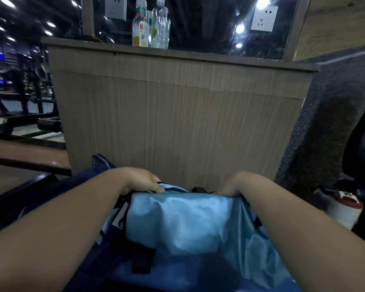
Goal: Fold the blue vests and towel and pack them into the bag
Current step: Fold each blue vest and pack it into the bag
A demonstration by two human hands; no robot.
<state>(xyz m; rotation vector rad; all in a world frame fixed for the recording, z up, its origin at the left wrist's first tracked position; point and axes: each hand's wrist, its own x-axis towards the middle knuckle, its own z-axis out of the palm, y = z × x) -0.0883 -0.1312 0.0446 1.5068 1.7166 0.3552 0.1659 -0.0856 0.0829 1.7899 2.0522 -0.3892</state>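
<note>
A wood-grain surface (177, 52) with a tall panelled front stands straight ahead. On it, side by side, are a green-capped labelled bottle (140, 24) and a clear plastic bottle (160, 26). Behind them a dark reflective panel (209, 24) carries two white wall sockets (115, 7) (264, 17) and glints of ceiling lights. Black gym frames (19, 87) fill the dim room at left. Low at right, a white container with a red lid (343, 209) stands by a speckled dark wall.

The bag (177, 224), shiny light blue with a black strap (142, 260), lies near the camera between both forearms. The left grip (144, 182) curls thumb and fingers over its far rim. The right grip (230, 186) hooks over the same rim, its fingers hidden behind the fabric. Dark navy cloth (89, 178) lies left of the bag, but I cannot tell what it is. What the bag rests on is out of view.
</note>
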